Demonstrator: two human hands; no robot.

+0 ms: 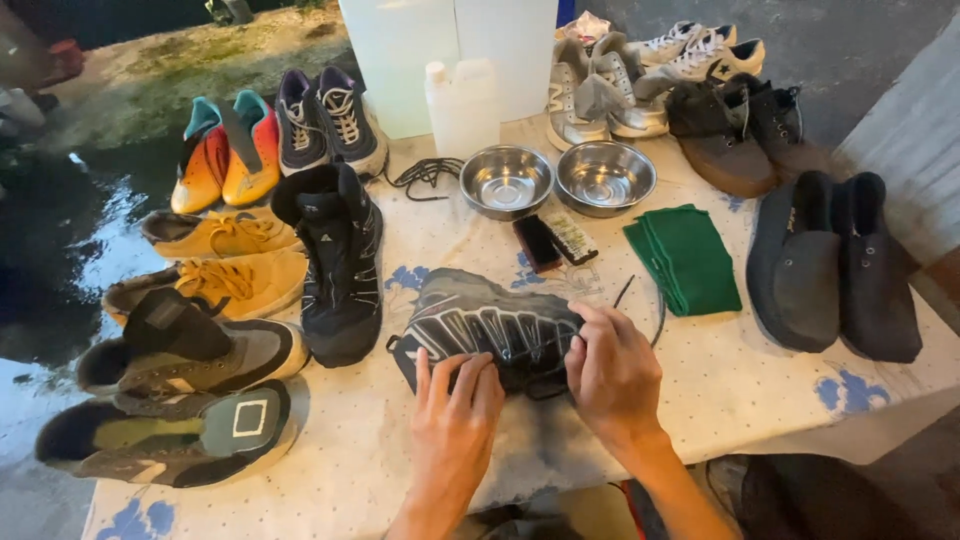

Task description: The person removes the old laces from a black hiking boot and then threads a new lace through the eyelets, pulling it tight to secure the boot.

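A grey and black sneaker (480, 318) with pale stripes lies on its side on a white patterned tablecloth (720, 390), near the front edge. My left hand (452, 420) rests on its near edge, fingers spread over the sole and laces. My right hand (612, 372) presses on the shoe's right end, fingers curled around a black lace. A thin black lace (652, 310) trails off to the right of that hand.
Several pairs of shoes ring the table: mustard ones (215, 262), a tall black boot (340, 265), dark slip-ons (835, 265), grey sneakers (200, 395). Two steel bowls (555, 180), a brush (550, 240), folded green cloths (685, 258) and white plastic jugs (460, 100) lie behind. Wet ground at left.
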